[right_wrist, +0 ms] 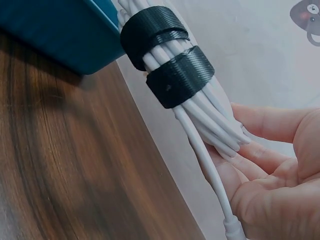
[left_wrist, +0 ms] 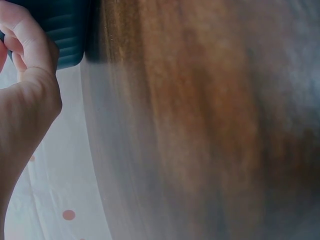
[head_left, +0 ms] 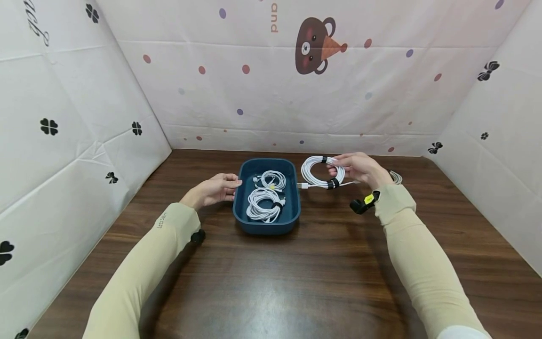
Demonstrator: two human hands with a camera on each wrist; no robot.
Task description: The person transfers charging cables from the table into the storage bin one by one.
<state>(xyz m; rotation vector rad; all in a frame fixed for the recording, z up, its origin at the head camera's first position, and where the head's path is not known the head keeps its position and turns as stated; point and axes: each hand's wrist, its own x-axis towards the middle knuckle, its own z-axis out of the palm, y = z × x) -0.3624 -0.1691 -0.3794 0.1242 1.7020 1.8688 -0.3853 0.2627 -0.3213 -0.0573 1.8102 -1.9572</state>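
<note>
My right hand (head_left: 360, 168) pinches a coiled white cable (head_left: 308, 175) by its right side, just right of a dark blue plastic bin (head_left: 267, 229). Black straps (right_wrist: 181, 77) bind that coil, and a white plug end sticks out toward the bin. At the bin's left wall, my left hand (head_left: 216, 189) holds the rim between thumb and fingers. Inside the bin lie two more white cable coils: a smaller one (head_left: 279, 177) at the back and a larger one (head_left: 254, 205) in front with a black tie. The left wrist view shows only part of the bin's ribbed outside.
Behind my right wrist, another coiled cable (head_left: 396, 177), greyish, lies partly hidden on the brown wooden table (head_left: 262, 278). White patterned sheets (head_left: 254, 94) stand along the back and both sides of the table.
</note>
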